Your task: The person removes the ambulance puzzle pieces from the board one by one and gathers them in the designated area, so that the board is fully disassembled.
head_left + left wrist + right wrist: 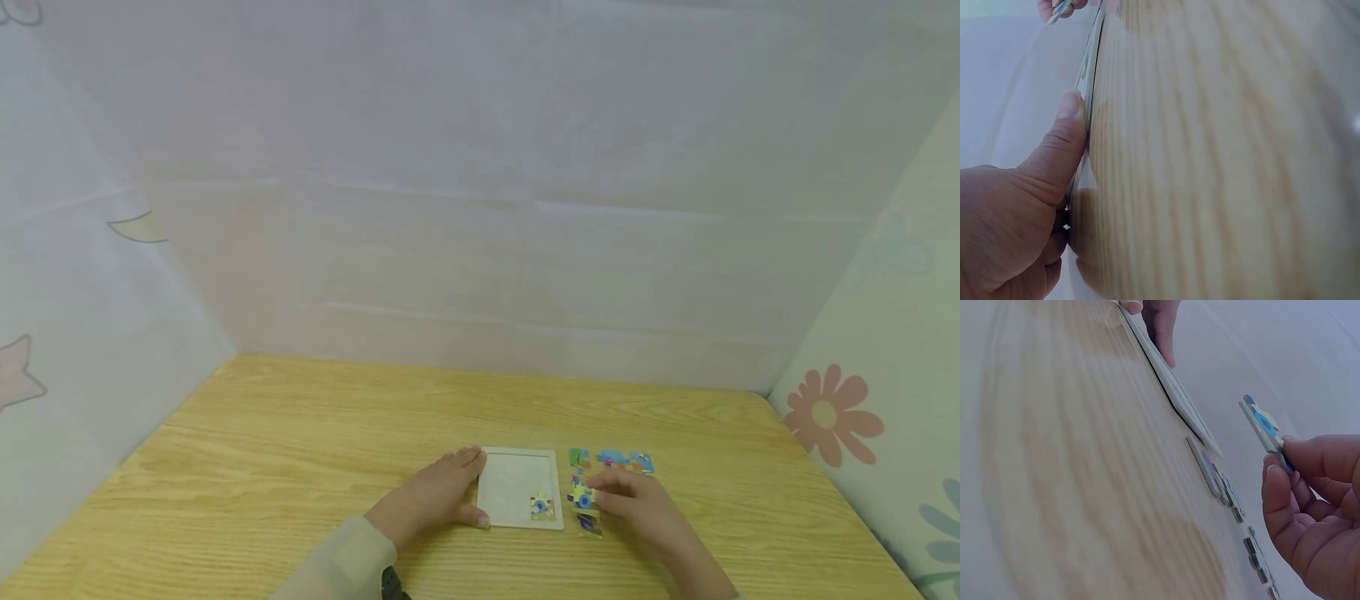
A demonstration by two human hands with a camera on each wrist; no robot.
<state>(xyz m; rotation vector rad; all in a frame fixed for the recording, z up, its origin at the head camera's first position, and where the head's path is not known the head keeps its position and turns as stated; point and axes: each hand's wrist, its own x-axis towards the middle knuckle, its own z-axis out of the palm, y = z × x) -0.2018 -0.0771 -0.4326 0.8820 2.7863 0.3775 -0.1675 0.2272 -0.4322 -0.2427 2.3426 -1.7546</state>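
My left hand steadies a pale square puzzle tray at its left side, fingers at the far left corner and thumb against the near left corner. One yellow and blue puzzle piece lies in the tray's near right corner. Between thumb and fingertips, my right hand pinches another yellow puzzle piece with a blue round, just right of the tray. The right wrist view shows this held piece tilted and raised above the table.
Several loose puzzle pieces lie right of the tray: a green one, blue ones beyond my right hand, and a dark purple one nearer me. The wooden table meets pale printed cloth walls at the back and sides.
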